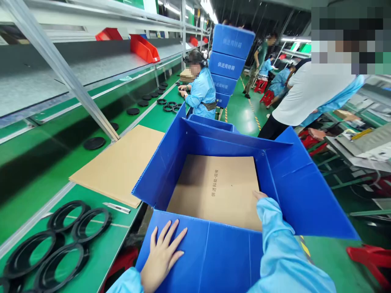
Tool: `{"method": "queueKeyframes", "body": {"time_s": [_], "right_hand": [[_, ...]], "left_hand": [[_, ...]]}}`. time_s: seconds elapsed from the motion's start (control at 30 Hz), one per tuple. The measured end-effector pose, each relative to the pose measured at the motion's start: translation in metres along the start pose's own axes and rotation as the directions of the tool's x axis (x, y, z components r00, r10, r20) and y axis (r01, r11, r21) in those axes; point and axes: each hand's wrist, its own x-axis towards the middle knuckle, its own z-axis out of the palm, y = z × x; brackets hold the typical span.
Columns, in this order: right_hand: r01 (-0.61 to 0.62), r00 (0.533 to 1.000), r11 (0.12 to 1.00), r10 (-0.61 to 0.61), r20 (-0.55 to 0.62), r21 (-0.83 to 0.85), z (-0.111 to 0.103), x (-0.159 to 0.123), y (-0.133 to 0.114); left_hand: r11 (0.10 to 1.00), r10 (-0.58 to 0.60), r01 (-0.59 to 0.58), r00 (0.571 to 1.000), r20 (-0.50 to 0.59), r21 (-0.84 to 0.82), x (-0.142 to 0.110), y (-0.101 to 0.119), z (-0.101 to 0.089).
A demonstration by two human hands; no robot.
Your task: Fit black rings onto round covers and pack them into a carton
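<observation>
A: Where were our fingers at that moment?

B: The fingers (171, 234) of our left hand (160, 256) were spread wide and lay flat on the near flap of the blue box (210, 252). They gripped nothing; they only pressed on the flap, I think to keep it folded down and outward.

A: And our right hand?

B: Our right hand (259, 195) reached down into the box, and the light blue sleeve (275, 240) covered almost all of it. Only a small part showed at the edge of the cardboard sheet (216, 189), so we could not tell if those fingers were open or closed, or if they held the sheet.

A: Where was the sheet?

B: It lay flat on the bottom of the box, like a liner, with printed characters on it. The box stood open just beside the counter (110, 244), with all its flaps turned outward, which left the inside free for our arm.

A: What was around us?

B: Black rings (61, 240) lay on the counter at our left, and near them a small knife (116, 208) and a second cardboard sheet (122, 162). Farther along, a seated person (200, 87) worked at the same counter, behind them stood a stack of blue boxes (229, 57), and another person (305, 97) stood at our right.
</observation>
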Motion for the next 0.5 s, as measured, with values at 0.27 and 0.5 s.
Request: {"method": "queueKeyframes", "body": {"time_s": [0.27,0.5], "right_hand": [[0.216,0.976,0.93,-0.203,-0.076,0.296,-0.046,-0.076,-0.023],[0.419,0.904,0.848,-0.357,-0.235,0.324,-0.135,-0.184,-0.037]], "left_hand": [[0.994,0.058,-0.064,0.996,-0.064,-0.091,-0.011,-0.014,0.008],[0.945,0.087,-0.064,0.995,0.056,-0.321,-0.018,-0.027,0.006]]}}
